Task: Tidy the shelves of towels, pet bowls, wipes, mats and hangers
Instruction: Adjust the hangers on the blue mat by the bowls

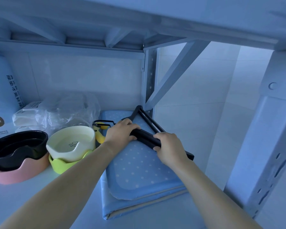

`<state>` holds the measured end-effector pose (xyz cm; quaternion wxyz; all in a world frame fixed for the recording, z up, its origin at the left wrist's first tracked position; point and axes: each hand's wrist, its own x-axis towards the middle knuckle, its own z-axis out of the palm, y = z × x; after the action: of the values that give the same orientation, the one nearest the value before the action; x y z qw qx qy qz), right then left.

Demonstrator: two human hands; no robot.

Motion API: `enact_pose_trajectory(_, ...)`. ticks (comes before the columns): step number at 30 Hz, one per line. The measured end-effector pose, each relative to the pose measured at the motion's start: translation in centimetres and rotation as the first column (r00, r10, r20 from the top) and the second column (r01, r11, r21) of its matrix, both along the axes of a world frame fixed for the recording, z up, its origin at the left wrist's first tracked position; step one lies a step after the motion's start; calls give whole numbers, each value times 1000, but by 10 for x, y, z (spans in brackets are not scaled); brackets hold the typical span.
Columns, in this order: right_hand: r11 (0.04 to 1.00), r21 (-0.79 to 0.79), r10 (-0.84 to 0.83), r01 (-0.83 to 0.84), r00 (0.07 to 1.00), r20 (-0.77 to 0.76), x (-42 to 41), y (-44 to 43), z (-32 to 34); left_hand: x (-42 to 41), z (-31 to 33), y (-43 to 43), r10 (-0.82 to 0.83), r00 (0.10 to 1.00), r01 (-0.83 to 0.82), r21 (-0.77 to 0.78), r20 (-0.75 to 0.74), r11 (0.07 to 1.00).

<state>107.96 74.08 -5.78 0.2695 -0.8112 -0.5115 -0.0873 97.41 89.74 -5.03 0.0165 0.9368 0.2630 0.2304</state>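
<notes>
A stack of black hangers lies across the folded blue dotted mats at the right of the shelf. My left hand grips the hangers near their middle. My right hand grips them nearer the front arm end. The hanger hooks point left, toward a yellow item. To the left stand a cream pet bowl nested in a green one, and a black bowl nested in a pink one.
White wipe packs and a crumpled clear plastic bag sit behind the bowls. A large printed pack stands at far left. The shelf's metal upright and diagonal brace border the mats on the right.
</notes>
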Motion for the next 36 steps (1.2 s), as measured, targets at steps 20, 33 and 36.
enact_pose_trajectory(20,1000,-18,2,-1,999,52,11,11,6,12,-7,10,19,1000,-20,64,11,998)
enact_pose_trajectory(33,998,56,5,-6,1000,18,12,10,4,3,-7,1,14,997,-21,89,80,996)
enact_pose_trajectory(36,997,79,21,-21,1000,-5,8,9,3,-6,-4,-7,47,997,-52,76,69,996)
